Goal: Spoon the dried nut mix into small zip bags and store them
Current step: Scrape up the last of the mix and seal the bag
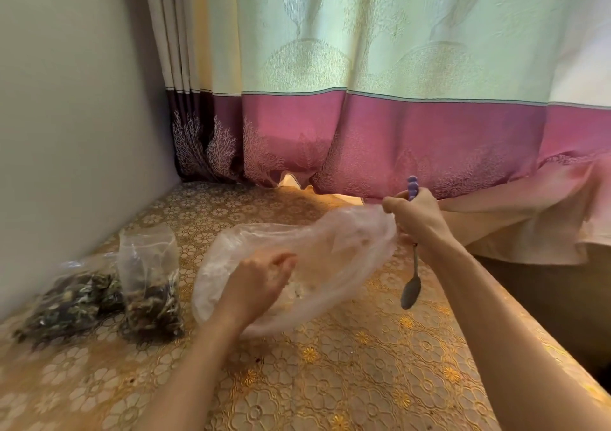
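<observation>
Your left hand (261,285) and right hand (416,214) are bare: no gloves, rings or watch visible. Both forearms are uncovered up to the frame edge; no sleeve in view. Left hand slightly blurred, nails unreadable.

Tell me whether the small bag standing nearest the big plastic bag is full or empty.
Partly full. The small bag stands upright on the table; dark mix fills its lower part, and its upper part is clear and empty.
</observation>
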The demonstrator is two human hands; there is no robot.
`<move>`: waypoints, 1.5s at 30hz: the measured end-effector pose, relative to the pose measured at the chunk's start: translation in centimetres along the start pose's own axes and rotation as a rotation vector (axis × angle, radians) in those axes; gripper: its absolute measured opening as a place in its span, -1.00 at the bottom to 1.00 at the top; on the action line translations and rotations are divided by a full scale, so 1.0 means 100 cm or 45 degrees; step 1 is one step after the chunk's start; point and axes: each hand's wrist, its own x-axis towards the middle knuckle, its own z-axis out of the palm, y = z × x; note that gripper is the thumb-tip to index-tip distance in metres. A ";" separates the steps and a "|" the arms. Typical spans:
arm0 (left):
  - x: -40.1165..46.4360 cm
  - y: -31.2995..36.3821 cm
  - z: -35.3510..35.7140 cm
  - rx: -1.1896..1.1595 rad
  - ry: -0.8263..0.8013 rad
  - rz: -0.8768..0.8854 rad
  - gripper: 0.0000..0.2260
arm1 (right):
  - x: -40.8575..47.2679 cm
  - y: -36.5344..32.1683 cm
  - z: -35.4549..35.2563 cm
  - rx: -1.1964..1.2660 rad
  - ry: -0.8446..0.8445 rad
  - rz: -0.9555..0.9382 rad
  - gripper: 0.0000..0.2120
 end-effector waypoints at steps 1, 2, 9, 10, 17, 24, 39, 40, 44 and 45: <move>-0.001 -0.001 0.004 0.059 -0.101 0.007 -0.66 | -0.001 0.004 -0.001 -0.012 0.005 0.019 -0.77; -0.003 -0.002 0.007 0.141 -0.163 0.032 -0.68 | -0.002 0.008 -0.003 -0.019 0.025 0.035 -0.78; -0.006 -0.007 0.014 0.357 -0.445 0.045 -0.51 | -0.012 -0.003 0.004 0.822 -0.011 0.201 -0.66; -0.006 -0.004 0.013 0.328 -0.405 0.052 -0.54 | -0.013 -0.002 0.008 0.824 -0.009 0.173 -0.64; 0.005 0.012 -0.020 0.413 0.450 0.054 -0.77 | -0.037 0.036 0.038 0.302 -0.164 -0.072 -0.58; 0.034 0.004 -0.045 0.488 0.321 -0.330 -0.36 | -0.045 0.067 0.030 0.189 -0.188 -0.190 -0.60; 0.040 0.013 -0.048 0.287 0.383 -0.270 -0.83 | -0.063 0.078 0.037 0.342 -0.127 0.023 -0.58; 0.042 0.016 -0.051 0.277 0.401 -0.249 -0.83 | -0.063 0.079 0.038 0.364 -0.123 0.047 -0.59; 0.044 0.027 -0.058 0.283 0.440 -0.187 -0.86 | -0.065 0.081 0.041 0.436 -0.123 0.153 -0.62; 0.044 0.029 -0.058 0.287 0.444 -0.171 -0.86 | -0.065 0.081 0.042 0.453 -0.127 0.172 -0.63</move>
